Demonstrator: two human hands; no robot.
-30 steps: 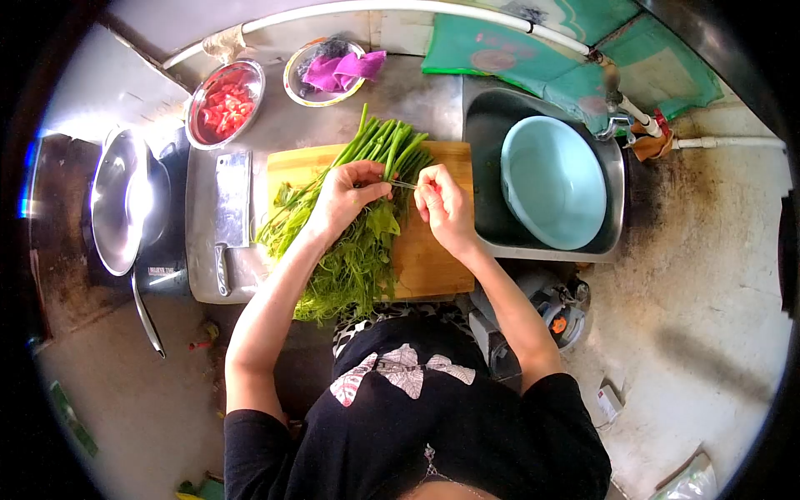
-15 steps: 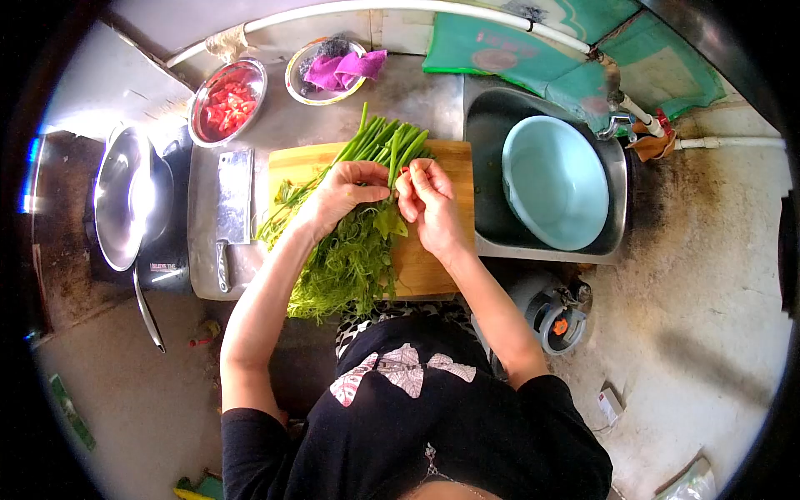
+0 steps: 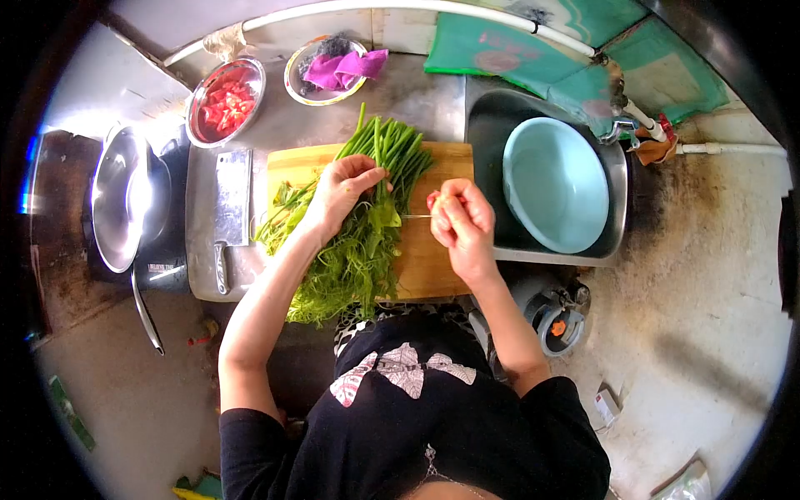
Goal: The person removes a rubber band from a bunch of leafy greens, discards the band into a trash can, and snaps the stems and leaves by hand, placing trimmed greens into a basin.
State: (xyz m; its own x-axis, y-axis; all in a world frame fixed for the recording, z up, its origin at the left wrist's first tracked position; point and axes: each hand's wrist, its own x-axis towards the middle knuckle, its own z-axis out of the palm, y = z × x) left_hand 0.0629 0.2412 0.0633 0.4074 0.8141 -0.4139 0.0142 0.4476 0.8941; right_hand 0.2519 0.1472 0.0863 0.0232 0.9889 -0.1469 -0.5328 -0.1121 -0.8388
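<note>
A bunch of leafy greens (image 3: pixel 354 262) lies across the wooden cutting board (image 3: pixel 437 267), with green stems at the far end and feathery leaves toward my body. My left hand (image 3: pixel 343 187) is closed around the stems at mid-length, thumb and fingers pinching them. To the right of the bunch, over the board's right edge, my right hand (image 3: pixel 463 223) is closed. A thin pale strand (image 3: pixel 417 217) stretches from the greens to its fingers, and a small bit of red shows at the fingertips.
A cleaver (image 3: pixel 232 200) lies left of the board. Behind stand a bowl of red chunks (image 3: pixel 259 108) and a bowl with a purple cloth (image 3: pixel 342 71). A blue basin (image 3: pixel 557 183) sits in the sink (image 3: pixel 492 104) at right. A wok (image 3: pixel 121 200) is at far left.
My right hand has moved right and slightly toward my body, away from the stems, drawing the thin strand out. My left hand stays on the bunch, and the stems have fanned slightly.
</note>
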